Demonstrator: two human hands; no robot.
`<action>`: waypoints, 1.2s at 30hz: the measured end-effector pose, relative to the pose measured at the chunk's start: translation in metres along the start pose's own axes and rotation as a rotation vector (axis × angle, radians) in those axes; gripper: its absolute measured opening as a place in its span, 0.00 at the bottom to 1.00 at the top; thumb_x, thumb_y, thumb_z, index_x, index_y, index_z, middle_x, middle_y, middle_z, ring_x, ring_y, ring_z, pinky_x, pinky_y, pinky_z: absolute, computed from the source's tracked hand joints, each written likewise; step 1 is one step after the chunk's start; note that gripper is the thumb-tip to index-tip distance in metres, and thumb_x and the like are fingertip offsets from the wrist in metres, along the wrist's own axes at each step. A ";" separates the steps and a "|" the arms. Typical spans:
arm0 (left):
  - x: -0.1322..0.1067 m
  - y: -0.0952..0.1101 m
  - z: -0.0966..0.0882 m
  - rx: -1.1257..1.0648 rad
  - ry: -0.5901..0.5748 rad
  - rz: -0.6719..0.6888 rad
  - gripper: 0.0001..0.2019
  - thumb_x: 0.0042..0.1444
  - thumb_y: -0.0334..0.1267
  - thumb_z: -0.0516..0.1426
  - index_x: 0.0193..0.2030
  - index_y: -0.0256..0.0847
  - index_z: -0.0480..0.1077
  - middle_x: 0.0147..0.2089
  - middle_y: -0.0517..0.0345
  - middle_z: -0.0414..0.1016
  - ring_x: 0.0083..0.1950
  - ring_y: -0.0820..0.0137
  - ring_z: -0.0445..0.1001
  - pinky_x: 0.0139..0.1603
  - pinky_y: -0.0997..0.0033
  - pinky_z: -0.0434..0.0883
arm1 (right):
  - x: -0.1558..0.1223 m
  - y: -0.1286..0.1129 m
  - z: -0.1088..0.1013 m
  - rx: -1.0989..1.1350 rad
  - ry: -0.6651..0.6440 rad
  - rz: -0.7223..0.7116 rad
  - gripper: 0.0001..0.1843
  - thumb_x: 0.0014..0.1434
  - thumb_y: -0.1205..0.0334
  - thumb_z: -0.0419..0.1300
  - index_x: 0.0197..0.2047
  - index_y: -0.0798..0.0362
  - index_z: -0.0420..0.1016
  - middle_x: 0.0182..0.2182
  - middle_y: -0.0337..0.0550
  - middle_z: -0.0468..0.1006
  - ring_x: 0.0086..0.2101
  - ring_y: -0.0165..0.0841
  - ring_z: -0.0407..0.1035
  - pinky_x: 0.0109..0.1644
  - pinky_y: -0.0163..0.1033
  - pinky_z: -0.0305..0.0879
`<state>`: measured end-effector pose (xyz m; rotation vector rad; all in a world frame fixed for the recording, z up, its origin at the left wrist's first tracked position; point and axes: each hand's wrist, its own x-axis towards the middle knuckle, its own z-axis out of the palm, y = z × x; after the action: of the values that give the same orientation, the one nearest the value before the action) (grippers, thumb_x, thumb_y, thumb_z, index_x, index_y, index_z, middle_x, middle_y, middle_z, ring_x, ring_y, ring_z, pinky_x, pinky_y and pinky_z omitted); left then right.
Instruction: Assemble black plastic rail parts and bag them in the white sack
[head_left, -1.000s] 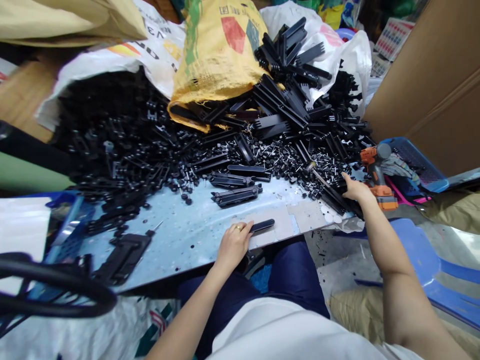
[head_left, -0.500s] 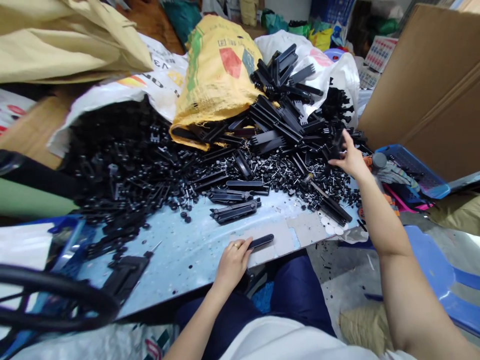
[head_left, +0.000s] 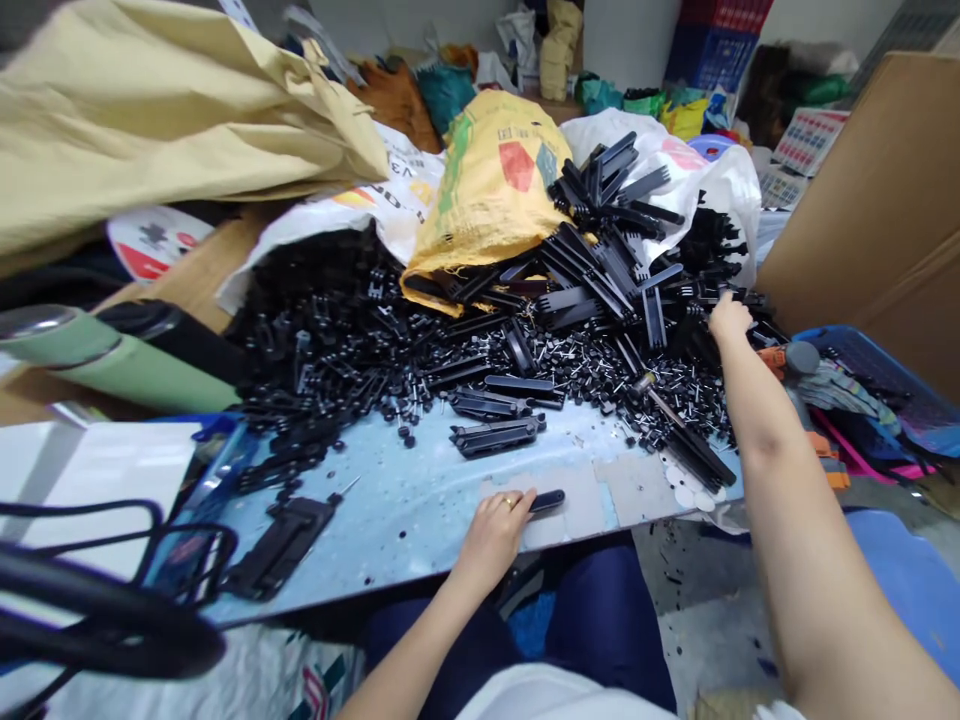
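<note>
My left hand [head_left: 496, 528] is closed around a flat black plastic bar [head_left: 547, 501] at the table's front edge; the bar's rounded end sticks out to the right. My right hand [head_left: 730, 318] reaches to the far right of the heap, among dark plastic parts [head_left: 724, 225]. Its fingers point away and are mostly hidden, so I cannot see whether they hold anything. Long black forked strips [head_left: 589, 265] lie piled left of it. Small pins with black heads [head_left: 592, 365] are strewn between the hands. Assembled black pieces [head_left: 499, 436] lie beyond my left hand.
A yellow woven sack [head_left: 487, 200] and white sacks lie behind the heap. At right stand a cardboard box [head_left: 877, 230] and a blue basket [head_left: 930, 420]. A hammer-like tool [head_left: 664, 405] rests among pins. At left are green rolls [head_left: 150, 365] and a black block with a spike [head_left: 281, 545].
My right hand has moved farther into the right side of the heap, and its fingers have turned out of sight. My left hand stays on the bar, covering more of it. The view has shifted.
</note>
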<state>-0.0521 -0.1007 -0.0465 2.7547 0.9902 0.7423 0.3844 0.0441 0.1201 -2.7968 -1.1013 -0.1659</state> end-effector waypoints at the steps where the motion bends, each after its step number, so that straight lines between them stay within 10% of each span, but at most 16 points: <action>1: 0.000 -0.001 0.000 0.005 0.002 0.003 0.14 0.62 0.29 0.45 0.51 0.36 0.65 0.39 0.48 0.67 0.39 0.63 0.68 0.37 0.68 0.69 | -0.007 0.001 -0.011 0.017 0.033 0.002 0.29 0.57 0.74 0.42 0.62 0.66 0.55 0.48 0.70 0.67 0.50 0.49 0.64 0.49 0.52 0.60; 6: -0.005 -0.008 -0.004 0.042 -0.048 -0.039 0.13 0.62 0.28 0.47 0.51 0.36 0.65 0.39 0.49 0.67 0.39 0.63 0.68 0.38 0.68 0.68 | -0.097 0.001 -0.047 0.160 0.106 -0.348 0.18 0.59 0.63 0.48 0.48 0.58 0.73 0.41 0.55 0.75 0.43 0.43 0.69 0.49 0.46 0.62; 10: -0.005 -0.011 -0.009 0.047 -0.116 -0.107 0.12 0.60 0.27 0.49 0.51 0.36 0.64 0.39 0.49 0.67 0.40 0.63 0.68 0.39 0.68 0.68 | -0.216 -0.002 -0.011 0.369 -0.404 -0.593 0.17 0.57 0.54 0.54 0.43 0.56 0.75 0.28 0.44 0.77 0.27 0.33 0.71 0.34 0.36 0.65; 14: -0.001 -0.009 -0.012 0.016 -0.185 -0.146 0.13 0.60 0.29 0.51 0.52 0.36 0.63 0.41 0.48 0.66 0.43 0.62 0.67 0.43 0.67 0.68 | -0.289 -0.005 0.035 0.119 -0.644 -0.718 0.19 0.59 0.65 0.51 0.52 0.61 0.68 0.30 0.47 0.77 0.33 0.35 0.72 0.37 0.36 0.63; 20: 0.017 -0.002 -0.017 -0.061 -0.354 -0.181 0.15 0.62 0.31 0.49 0.55 0.35 0.60 0.46 0.48 0.65 0.48 0.60 0.65 0.50 0.62 0.66 | -0.278 -0.009 0.053 -0.216 -0.401 -1.244 0.18 0.61 0.53 0.52 0.45 0.59 0.71 0.44 0.55 0.72 0.43 0.41 0.66 0.40 0.40 0.57; 24: 0.030 0.003 -0.026 -0.095 -0.451 -0.170 0.17 0.61 0.30 0.48 0.57 0.34 0.58 0.50 0.47 0.62 0.53 0.61 0.62 0.55 0.62 0.63 | -0.273 -0.009 0.063 -0.182 -0.311 -1.543 0.17 0.63 0.52 0.49 0.38 0.57 0.71 0.35 0.49 0.72 0.38 0.36 0.65 0.41 0.39 0.53; 30: 0.039 0.007 -0.033 -0.095 -0.531 -0.195 0.22 0.58 0.47 0.57 0.54 0.38 0.59 0.50 0.48 0.62 0.53 0.57 0.62 0.52 0.57 0.63 | -0.289 -0.013 0.063 -0.254 -0.432 -1.444 0.23 0.65 0.48 0.40 0.45 0.54 0.68 0.35 0.46 0.70 0.33 0.31 0.65 0.29 0.35 0.45; 36: 0.026 -0.001 -0.024 -0.141 -0.361 -0.136 0.29 0.48 0.53 0.66 0.47 0.37 0.60 0.45 0.50 0.65 0.46 0.59 0.67 0.47 0.64 0.66 | -0.305 -0.016 0.036 -0.303 -0.385 -1.331 0.24 0.66 0.49 0.36 0.48 0.51 0.67 0.38 0.48 0.70 0.36 0.33 0.66 0.29 0.37 0.41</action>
<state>-0.0469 -0.0848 -0.0150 2.5426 0.9897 0.2681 0.1536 -0.1424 0.0400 -1.7745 -3.0124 0.1123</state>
